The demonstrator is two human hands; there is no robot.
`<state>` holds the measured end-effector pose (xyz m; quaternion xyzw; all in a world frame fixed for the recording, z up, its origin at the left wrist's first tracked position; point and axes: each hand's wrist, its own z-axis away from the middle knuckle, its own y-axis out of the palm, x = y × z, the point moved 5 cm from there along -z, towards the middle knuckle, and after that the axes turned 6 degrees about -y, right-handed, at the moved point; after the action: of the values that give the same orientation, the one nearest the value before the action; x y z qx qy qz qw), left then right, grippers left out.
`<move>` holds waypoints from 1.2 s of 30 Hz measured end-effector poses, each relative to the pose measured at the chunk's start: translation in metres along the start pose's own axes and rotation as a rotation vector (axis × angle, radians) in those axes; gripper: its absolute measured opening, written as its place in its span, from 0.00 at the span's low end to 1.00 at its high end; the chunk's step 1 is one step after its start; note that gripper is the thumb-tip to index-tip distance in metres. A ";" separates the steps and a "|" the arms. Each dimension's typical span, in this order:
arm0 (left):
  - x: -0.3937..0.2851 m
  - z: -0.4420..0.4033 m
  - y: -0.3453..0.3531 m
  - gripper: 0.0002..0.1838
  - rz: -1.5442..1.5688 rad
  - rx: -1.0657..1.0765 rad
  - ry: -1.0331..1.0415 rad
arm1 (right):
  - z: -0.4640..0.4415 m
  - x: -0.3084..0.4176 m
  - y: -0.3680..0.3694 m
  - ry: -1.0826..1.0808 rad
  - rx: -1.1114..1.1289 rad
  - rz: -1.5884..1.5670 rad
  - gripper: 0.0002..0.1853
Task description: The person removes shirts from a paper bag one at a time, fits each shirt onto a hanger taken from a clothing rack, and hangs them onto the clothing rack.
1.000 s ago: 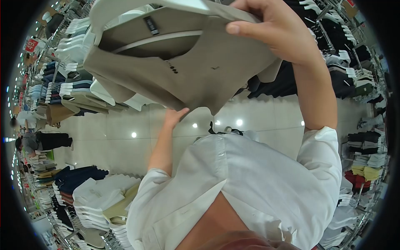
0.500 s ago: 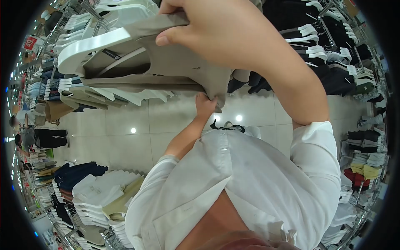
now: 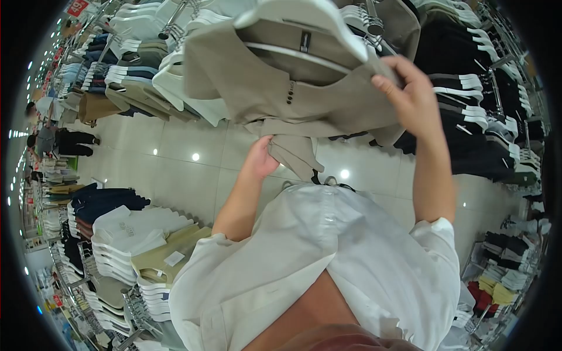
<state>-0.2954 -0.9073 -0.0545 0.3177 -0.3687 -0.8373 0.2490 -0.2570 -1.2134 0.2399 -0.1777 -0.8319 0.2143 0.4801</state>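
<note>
A taupe shirt (image 3: 246,79) on a white hanger (image 3: 293,14) faces me, with a dark neck label and a small column of dark marks on its front. My right hand (image 3: 413,96) pinches the shirt at the shoulder near the hanger's right end. Lower down, my left hand (image 3: 261,158) has its fingers closed on the gathered lower cloth of the same shirt. Those fingertips are partly hidden by the fabric. The top of the hanger, with its hook, is cut off by the frame edge.
Behind the shirt runs a rack with white hangers (image 3: 137,26); black garments (image 3: 448,52) hang to the right. At lower left, another rack holds white shirts (image 3: 132,231) and an olive shirt (image 3: 175,248). Pale floor tiles (image 3: 193,175) lie between. Two people (image 3: 73,140) stand far left.
The shirt and hanger have turned from side-on to facing me and shifted right. My right hand has moved right with the shoulder; my left hand has moved slightly left, still on the lower cloth.
</note>
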 end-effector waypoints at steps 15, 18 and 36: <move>0.034 0.037 0.095 0.23 -0.086 0.267 0.065 | 0.095 -0.037 0.142 0.086 0.260 0.250 0.30; 0.037 0.035 0.093 0.23 -0.125 0.334 0.013 | 0.101 -0.051 0.146 0.206 0.249 0.201 0.29; 0.003 0.045 0.071 0.20 -1.040 0.446 -0.110 | 0.205 -0.076 0.004 0.497 -0.089 0.140 0.25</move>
<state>-0.3167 -0.9312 0.0229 0.4582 -0.3439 -0.7671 -0.2889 -0.3993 -1.2861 0.0910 -0.3029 -0.6826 0.1599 0.6455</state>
